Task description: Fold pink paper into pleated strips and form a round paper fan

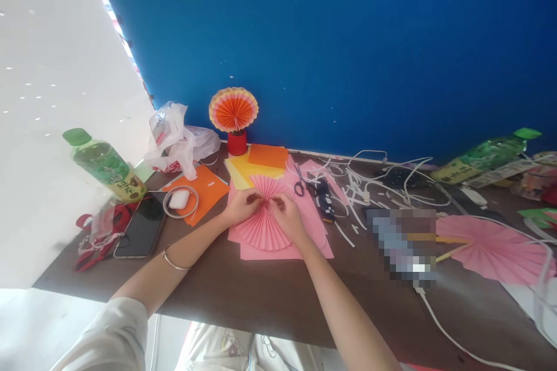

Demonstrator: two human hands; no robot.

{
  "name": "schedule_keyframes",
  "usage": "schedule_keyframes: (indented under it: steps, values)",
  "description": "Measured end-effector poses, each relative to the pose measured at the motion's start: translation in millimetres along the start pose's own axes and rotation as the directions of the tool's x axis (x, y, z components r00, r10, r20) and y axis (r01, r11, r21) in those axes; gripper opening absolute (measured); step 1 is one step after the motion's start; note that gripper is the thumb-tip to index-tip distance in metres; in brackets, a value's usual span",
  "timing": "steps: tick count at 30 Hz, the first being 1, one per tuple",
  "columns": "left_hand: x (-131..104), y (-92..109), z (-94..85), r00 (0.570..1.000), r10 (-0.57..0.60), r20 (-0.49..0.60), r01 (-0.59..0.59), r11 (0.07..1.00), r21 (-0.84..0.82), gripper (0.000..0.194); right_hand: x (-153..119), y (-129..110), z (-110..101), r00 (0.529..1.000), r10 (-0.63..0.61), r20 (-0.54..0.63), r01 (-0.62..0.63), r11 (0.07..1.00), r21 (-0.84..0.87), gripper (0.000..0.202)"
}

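A pleated pink paper fan [264,232] lies over a stack of pink sheets [311,214], its folds spreading above and below a pinched centre. My left hand [242,206] closes its fingertips on the fan's centre from the left. From the right, my right hand [285,213] pinches the same centre, the two hands nearly touching. Yellow sheets [238,173] and an orange sheet [267,156] lie behind the fan. Black scissors [299,187] rest just right of it.
A round orange fan [234,110] stands in a red holder at the back. Bottles [104,165] stand left and lean right. A phone [140,226], an orange sheet [209,188], plastic bags, white cables, paper strips and another pink fan [500,246] surround the work area.
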State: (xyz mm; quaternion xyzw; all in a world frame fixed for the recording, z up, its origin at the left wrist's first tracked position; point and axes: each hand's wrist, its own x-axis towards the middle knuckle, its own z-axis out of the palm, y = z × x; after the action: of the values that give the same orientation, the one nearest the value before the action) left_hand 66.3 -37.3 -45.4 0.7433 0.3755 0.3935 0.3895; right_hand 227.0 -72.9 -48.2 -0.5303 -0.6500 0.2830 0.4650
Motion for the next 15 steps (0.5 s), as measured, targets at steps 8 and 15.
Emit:
schedule_keyframes:
  steps: [8, 15]
  values:
    - [-0.6, 0.5, 0.9, 1.0, -0.018, -0.009, 0.018, 1.0, -0.018, 0.012, -0.7, -3.0, 4.3, 0.999, -0.051, -0.002, 0.051, 0.997, -0.05, 0.01]
    - [-0.1, -1.7, 0.6, 1.0, -0.003, -0.009, 0.003, 1.0, -0.002, 0.012, 0.1, -3.8, -1.6, 0.998, -0.057, -0.027, 0.055, 0.994, -0.094, 0.014]
